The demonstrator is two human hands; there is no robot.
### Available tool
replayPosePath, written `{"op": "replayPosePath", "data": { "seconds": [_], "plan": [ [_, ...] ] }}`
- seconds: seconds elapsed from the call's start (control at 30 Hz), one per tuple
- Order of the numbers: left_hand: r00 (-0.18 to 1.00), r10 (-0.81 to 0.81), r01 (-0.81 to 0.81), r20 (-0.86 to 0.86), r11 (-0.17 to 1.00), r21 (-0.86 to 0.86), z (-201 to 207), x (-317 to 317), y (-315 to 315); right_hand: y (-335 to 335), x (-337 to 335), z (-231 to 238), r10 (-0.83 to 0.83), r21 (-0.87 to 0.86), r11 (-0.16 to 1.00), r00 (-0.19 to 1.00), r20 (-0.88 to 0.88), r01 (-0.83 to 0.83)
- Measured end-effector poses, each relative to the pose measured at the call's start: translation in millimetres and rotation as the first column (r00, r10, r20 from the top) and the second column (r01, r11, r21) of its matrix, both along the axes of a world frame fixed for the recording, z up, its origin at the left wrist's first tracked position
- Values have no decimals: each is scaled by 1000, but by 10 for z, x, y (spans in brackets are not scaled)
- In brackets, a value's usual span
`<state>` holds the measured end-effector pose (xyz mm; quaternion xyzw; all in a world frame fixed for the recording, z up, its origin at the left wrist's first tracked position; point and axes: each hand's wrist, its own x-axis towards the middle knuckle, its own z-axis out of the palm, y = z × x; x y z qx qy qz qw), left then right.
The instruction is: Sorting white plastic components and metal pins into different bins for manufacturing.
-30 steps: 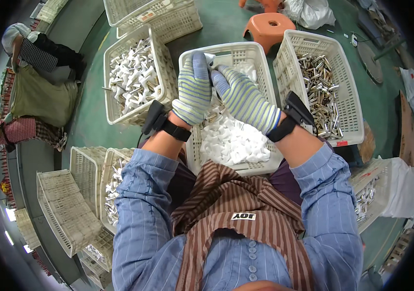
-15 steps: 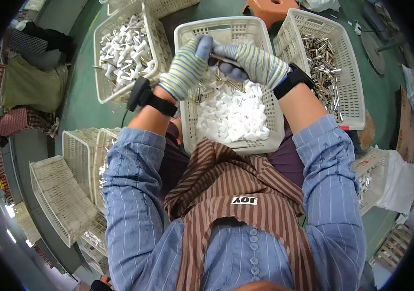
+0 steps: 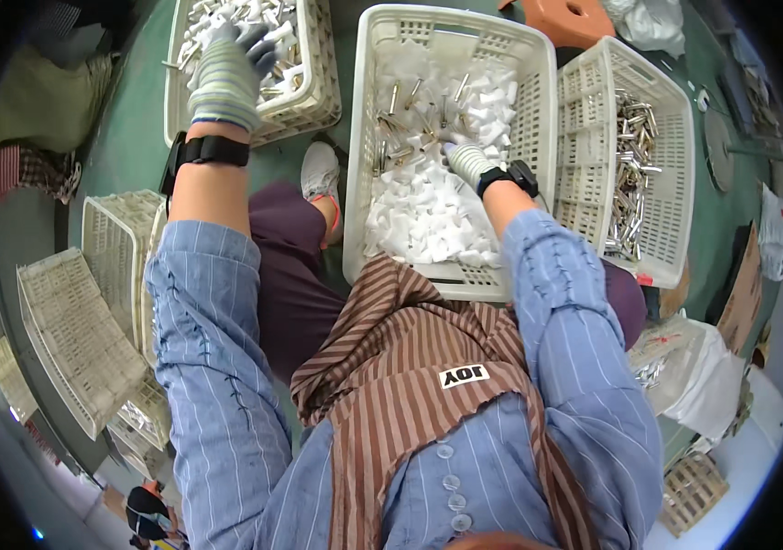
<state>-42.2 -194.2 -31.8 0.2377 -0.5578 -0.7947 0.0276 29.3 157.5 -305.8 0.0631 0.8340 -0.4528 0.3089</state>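
Observation:
My left hand (image 3: 228, 81), in a striped glove with grey fingertips, is over the left crate (image 3: 311, 105), its fingers apart. Under it lie white plastic pieces (image 3: 268, 14) with metal tubes in them. My right hand (image 3: 467, 163), gloved alike, reaches down into the middle crate (image 3: 545, 119) between my knees. Its fingertips are hidden among the parts there, so their grip does not show. White plastic pieces (image 3: 432, 220) fill the near part of that crate. Several loose metal tubes (image 3: 395, 99) lie among white pieces toward its far left.
A right crate (image 3: 675, 183) holds many metal tubes (image 3: 631, 174). An orange stool (image 3: 567, 20) stands beyond the middle crate. More pale crates (image 3: 80, 330) lean at the left. A white bag (image 3: 707, 385) sits at the right, and my shoe (image 3: 320, 172) is between two crates.
Both hands were together above the middle crate. The left has moved left over the left crate and spread its fingers; the right has lowered into the middle crate. The view has shifted.

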Motion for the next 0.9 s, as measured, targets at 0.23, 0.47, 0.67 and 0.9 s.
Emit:
{"op": "replayPosePath", "data": {
  "seconds": [0.23, 0.47, 0.67, 0.9],
  "plan": [
    [998, -60, 59, 27, 998, 34, 314, 138, 444, -519, 46, 32, 236, 337, 920, 970, -64, -202],
    [989, -135, 143, -67, 979, 146, 282, 91, 516, -331, 555, 191, 467, 476, 828, 835, -292, -296],
    [948, -269, 310, -170, 900, 307, 378, 116, 357, -562, 822, 481, 699, 336, 705, 693, -178, -625],
    [988, -152, 151, -38, 988, -32, 718, 344, 940, -430, 1168, 568, 748, 243, 640, 664, 22, -729]
  ]
}}
